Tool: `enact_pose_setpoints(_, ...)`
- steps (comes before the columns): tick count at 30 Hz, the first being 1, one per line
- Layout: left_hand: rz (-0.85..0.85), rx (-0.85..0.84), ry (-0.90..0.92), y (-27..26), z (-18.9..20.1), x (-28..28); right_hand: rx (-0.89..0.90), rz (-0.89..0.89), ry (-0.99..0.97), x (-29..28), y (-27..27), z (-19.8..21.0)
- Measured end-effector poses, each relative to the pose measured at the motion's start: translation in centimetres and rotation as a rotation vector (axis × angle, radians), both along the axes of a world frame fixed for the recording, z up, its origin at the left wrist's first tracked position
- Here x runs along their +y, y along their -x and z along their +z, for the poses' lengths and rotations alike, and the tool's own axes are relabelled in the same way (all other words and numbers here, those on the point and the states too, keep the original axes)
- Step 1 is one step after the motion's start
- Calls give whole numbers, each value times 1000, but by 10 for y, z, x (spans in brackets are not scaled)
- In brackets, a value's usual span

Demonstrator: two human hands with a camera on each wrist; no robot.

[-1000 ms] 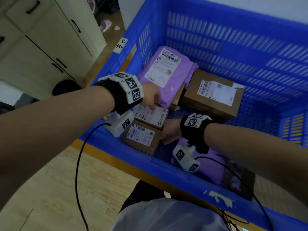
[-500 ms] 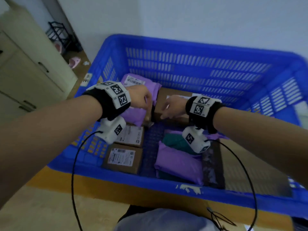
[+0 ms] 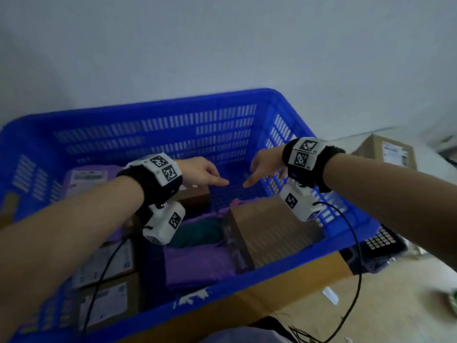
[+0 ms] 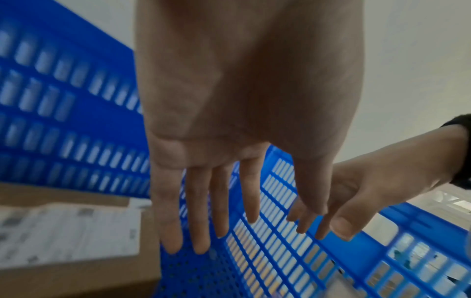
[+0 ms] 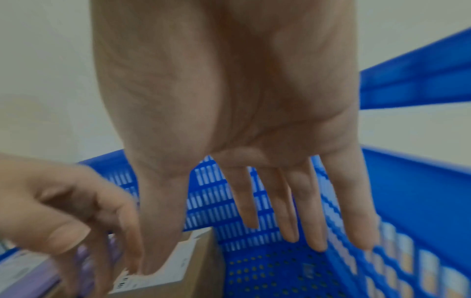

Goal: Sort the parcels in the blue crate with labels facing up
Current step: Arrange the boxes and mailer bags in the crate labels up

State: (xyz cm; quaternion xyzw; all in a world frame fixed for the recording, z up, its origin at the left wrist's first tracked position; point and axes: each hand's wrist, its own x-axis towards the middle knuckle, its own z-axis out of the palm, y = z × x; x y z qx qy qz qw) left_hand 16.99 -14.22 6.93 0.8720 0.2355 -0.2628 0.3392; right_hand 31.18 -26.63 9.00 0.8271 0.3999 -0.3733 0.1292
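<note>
The blue crate (image 3: 158, 105) holds parcels. A purple bag with its label up (image 3: 89, 178) lies at the far left. Beside it a labelled brown box (image 4: 68, 227) sits under my left hand (image 3: 205, 173). Two labelled small boxes (image 3: 103, 303) lie at the near left. Near the front lie purple bags (image 3: 197, 266), a teal one (image 3: 197, 233), and a brown box (image 3: 272, 229) whose plain face is up. My right hand (image 3: 264, 169) hovers over the bare far-right floor of the crate. Both hands are open with straight fingers (image 4: 196, 211) (image 5: 313, 211) and hold nothing.
Outside the crate at the right another labelled cardboard box (image 3: 388, 152) stands on the floor. A dark perforated object (image 3: 380, 241) lies beside the crate's right wall. Cables (image 3: 356, 268) hang from both wrist cameras. A white wall is behind the crate.
Both hands have let go of the far brown box and lifted away from it to the right. The head view has swung right and up, so the cupboard is out of sight.
</note>
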Motion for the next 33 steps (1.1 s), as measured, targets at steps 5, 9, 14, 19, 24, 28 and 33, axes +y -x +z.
enact_pose_setpoints(5, 29, 216, 169, -23, -35, -33, -18, -104, 107, -36, -27, -15)
enact_pose_setpoints(9, 81, 366, 242, -29, -58, -44, -11, -130, 167, -48, -32, -31)
enact_pose_setpoints(14, 79, 464, 419, -32, -53, -62, -59, -195, 164, -47, -61, -64)
enact_pose_setpoints(19, 192, 455, 585, -31, -65, -56, 50, -255, 144, -52, -50, -51)
enact_pose_setpoints(24, 266, 383, 554, -24, -46, -41, 125, -317, 108, -50, -46, -20)
enact_pose_setpoints(28, 363, 249, 547, -18, -22, -12, 171, -428, -26, -39, -52, -1)
enact_pose_setpoints(33, 409, 1, 472, -9, 16, 22, 441, -797, -355, -15, -58, 9)
